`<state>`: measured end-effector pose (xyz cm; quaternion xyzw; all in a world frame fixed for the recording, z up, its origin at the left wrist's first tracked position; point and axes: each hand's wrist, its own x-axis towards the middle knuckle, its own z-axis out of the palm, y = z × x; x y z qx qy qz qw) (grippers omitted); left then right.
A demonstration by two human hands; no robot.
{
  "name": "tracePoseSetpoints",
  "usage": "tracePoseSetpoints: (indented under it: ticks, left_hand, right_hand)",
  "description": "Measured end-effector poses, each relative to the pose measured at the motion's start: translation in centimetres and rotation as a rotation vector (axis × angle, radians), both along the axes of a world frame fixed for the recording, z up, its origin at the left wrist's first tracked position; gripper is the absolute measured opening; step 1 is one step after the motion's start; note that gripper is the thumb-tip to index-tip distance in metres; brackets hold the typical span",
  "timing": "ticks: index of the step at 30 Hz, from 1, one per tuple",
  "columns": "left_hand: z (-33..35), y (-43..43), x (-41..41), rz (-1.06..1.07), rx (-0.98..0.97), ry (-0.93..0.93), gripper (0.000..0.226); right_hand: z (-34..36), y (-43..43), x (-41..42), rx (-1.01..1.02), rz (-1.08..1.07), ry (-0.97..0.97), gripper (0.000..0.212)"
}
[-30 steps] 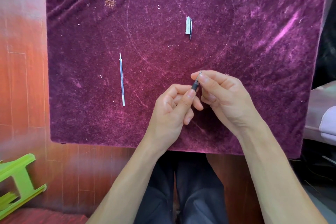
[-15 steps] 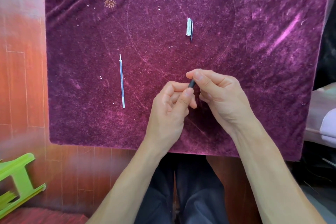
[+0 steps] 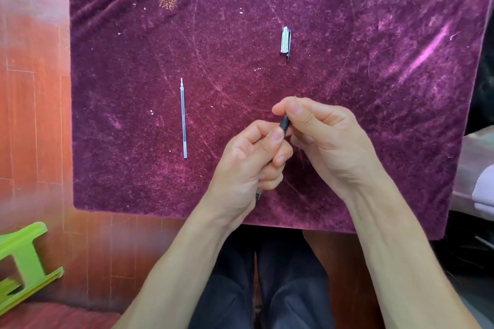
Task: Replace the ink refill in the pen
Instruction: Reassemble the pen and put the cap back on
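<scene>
A pen [image 3: 284, 123] with a black grip section is held between both hands over the purple velvet cloth [image 3: 374, 88]. My left hand [image 3: 248, 163] wraps the barrel, whose lower end peeks out below the palm. My right hand [image 3: 320, 133] pinches the black tip section with thumb and forefinger, hiding most of it. A thin clear ink refill [image 3: 183, 118] lies on the cloth to the left of the hands, tip pointing away from me. The clear pen cap [image 3: 285, 40] lies further back, near the cloth's middle.
The cloth covers a small table with a red-brown wooden floor [image 3: 32, 115] to the left. A green plastic stool [image 3: 21, 262] sits at the lower left. My dark-trousered knees [image 3: 267, 288] are under the front edge. Pale fabric [image 3: 481, 168] lies at the right.
My right fingers have slid over the pen's tip, covering the metal point that showed a second ago. Both hands shifted slightly; the refill and cap have not moved.
</scene>
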<state>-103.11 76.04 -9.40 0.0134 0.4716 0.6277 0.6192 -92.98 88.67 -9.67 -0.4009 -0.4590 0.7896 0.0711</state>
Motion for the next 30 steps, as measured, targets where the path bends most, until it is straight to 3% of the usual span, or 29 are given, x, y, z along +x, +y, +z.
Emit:
tracePoseSetpoints:
  ticks: [6,11,13,15,19,22,27,30]
  left_hand:
    - [-0.5,-0.3,1.0,0.101,-0.164,0.681,0.007]
    - [-1.0,-0.5,1.6,0.109,-0.275,1.074,0.005]
    - [-1.1,-0.5,1.7,0.107,-0.278,1.151,0.003]
    - [-1.2,-0.3,1.6,0.103,-0.283,1.063,0.004]
    - [-1.1,0.2,0.6,0.093,-0.176,0.588,0.01]
    - [-0.9,0.6,-0.4,0.104,-0.167,0.481,0.011]
    - [-1.2,1.0,-2.1,0.181,-0.205,0.358,0.01]
    - [-1.4,1.2,-2.5,0.185,-0.211,0.34,0.01]
  right_hand:
    - [-0.4,-0.8,-1.4,0.178,-0.059,-0.084,0.013]
    - [-0.6,-1.5,-2.0,0.21,-0.09,-0.163,0.013]
    - [-0.4,-1.6,-2.1,0.196,-0.105,-0.18,0.013]
    - [-0.3,-1.6,-2.3,0.178,-0.098,-0.214,0.014]
    - [-0.6,-0.7,-1.9,0.09,-0.03,-0.178,0.024]
    - [-0.5,0.4,-2.0,0.107,-0.084,-0.159,0.027]
    - [-1.1,3.3,-4.1,0.727,-0.1,-0.466,0.013]
    - [-1.4,5.1,-6.3,0.874,-0.054,-0.526,0.02]
